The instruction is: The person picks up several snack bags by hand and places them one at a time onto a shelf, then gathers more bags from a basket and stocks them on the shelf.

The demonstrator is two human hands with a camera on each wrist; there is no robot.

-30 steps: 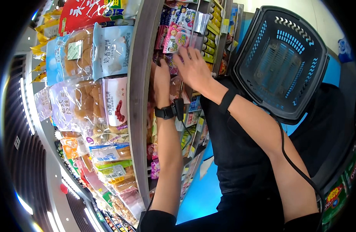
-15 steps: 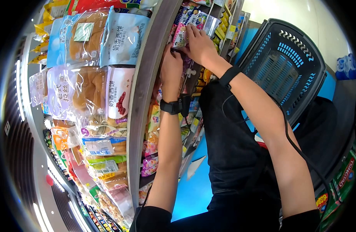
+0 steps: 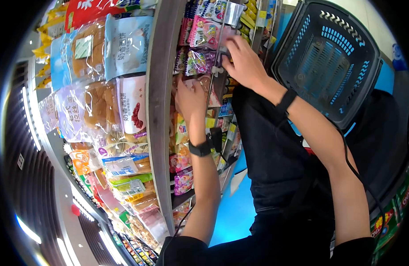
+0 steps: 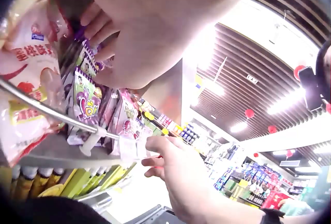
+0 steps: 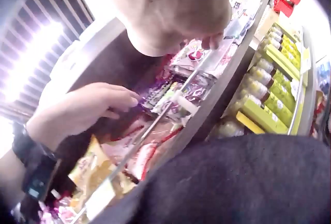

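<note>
My left hand [image 3: 191, 99] reaches into the shelf under the grey board, its fingers just short of a row of purple snack packs [image 3: 200, 62]. In the right wrist view, the same left hand [image 5: 85, 110] has relaxed fingers with nothing between them, tips beside the purple packs [image 5: 194, 92]. My right hand [image 3: 246, 64] is at the shelf's front rail, beside a pink snack pack [image 3: 204, 33]; its fingertips are blurred. The left wrist view shows the right hand [image 4: 186, 175] with loosely bent fingers holding nothing, close to the pink packs [image 4: 126, 118].
A black shopping basket [image 3: 280, 57] stands to the right. The grey shelf board [image 3: 155, 115] separates packaged bread [image 3: 100, 106] from the snack row. A thin metal rail [image 4: 51, 110] runs along the shelf front. Yellow-green bottles [image 5: 266, 84] sit on the neighbouring shelf.
Both hands were at the pink pack half a second ago. The right hand has drawn back to the rail, and the left hand has come back toward me, leaving the purple packs in sight.
</note>
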